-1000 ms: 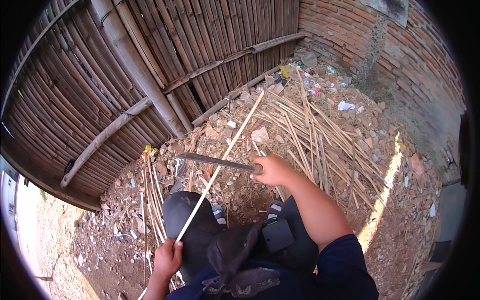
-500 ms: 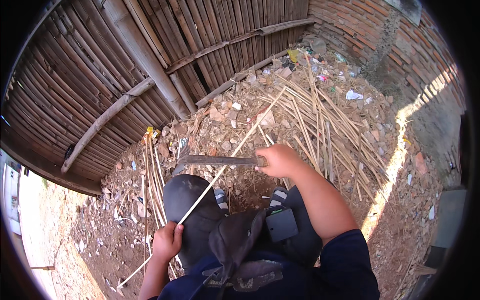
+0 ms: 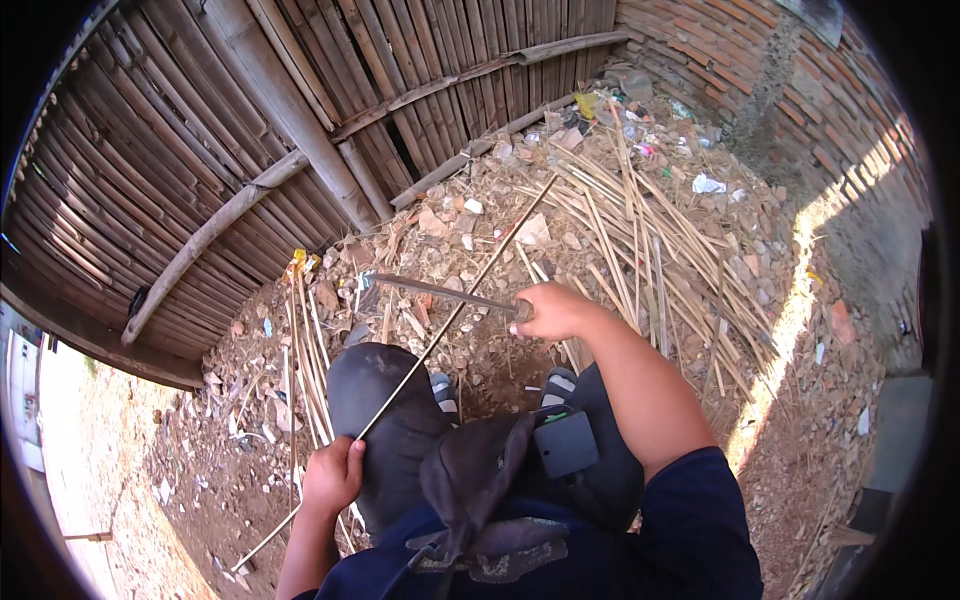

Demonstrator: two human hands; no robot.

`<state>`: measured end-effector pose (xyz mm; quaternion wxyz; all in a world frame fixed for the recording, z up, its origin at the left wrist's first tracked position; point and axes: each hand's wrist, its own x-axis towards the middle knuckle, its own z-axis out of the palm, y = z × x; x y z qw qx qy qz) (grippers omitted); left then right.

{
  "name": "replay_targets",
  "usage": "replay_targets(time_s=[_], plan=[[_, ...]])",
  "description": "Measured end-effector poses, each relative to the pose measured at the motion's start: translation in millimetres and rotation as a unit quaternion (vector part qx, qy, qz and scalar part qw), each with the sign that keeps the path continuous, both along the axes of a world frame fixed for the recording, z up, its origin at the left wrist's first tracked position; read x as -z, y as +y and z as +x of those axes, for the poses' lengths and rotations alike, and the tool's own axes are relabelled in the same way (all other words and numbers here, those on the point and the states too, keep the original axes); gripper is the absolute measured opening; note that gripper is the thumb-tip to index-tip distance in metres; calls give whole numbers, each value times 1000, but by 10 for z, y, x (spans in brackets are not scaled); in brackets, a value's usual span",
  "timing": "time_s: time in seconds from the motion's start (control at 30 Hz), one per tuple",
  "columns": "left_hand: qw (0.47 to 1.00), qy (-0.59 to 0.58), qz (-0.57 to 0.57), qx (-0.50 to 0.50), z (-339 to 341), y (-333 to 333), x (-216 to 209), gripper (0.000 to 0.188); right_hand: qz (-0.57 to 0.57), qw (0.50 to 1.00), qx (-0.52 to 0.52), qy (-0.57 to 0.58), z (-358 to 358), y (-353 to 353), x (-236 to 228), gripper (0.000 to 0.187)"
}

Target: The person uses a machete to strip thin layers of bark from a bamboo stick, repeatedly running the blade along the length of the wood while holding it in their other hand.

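Observation:
My left hand (image 3: 334, 478) is closed round a long thin bamboo strip (image 3: 413, 370) beside my left knee. From there the strip slants up and away to the right, its far end near a pile of strips; its other end reaches the ground at the lower left. My right hand (image 3: 552, 312) grips the handle of a machete (image 3: 440, 292) in front of my knees. The blade points left and crosses the strip near the middle of its length. Whether blade and strip touch I cannot tell.
Many split bamboo strips (image 3: 650, 240) lie piled ahead on the right. A smaller bundle (image 3: 305, 350) rests left of my knee. A bamboo wall (image 3: 420, 80) rises ahead, a brick wall (image 3: 700, 50) to the right. Rubble and litter cover the ground.
The machete blade has turned, its tip now higher and its face seen more edge-on. The strip has rolled in my left hand, showing a darker, narrower side.

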<state>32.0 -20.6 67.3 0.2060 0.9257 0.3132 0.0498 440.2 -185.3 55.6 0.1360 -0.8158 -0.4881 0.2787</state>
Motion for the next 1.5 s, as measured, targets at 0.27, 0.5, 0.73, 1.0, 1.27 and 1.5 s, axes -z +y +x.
replay_targets(time_s=[0.27, 0.5, 0.73, 1.0, 1.27, 1.5], plan=[[999, 38, 21, -14, -1, -28, -35, 35, -44, 998, 34, -8, -186, 66, -121, 52], [995, 39, 86, -35, -91, -192, 65, 31, 45, 999, 14, -4, -47, -102, -96, 45], [997, -15, 75, -26, -166, -223, 153, 27, 51, 996, 29, -67, -210, -31, -118, 34], [996, -35, 75, -31, -127, -207, 163, 30, 42, 998, 0, -40, -184, -44, -125, 36], [998, -23, 55, -30, -116, -156, 125, 32, 1, 997, 44, -63, -280, -27, -266, 40], [993, -75, 84, -31, -141, -156, 292, 32, 96, 992, 79, -34, 92, -59, 40, 62]])
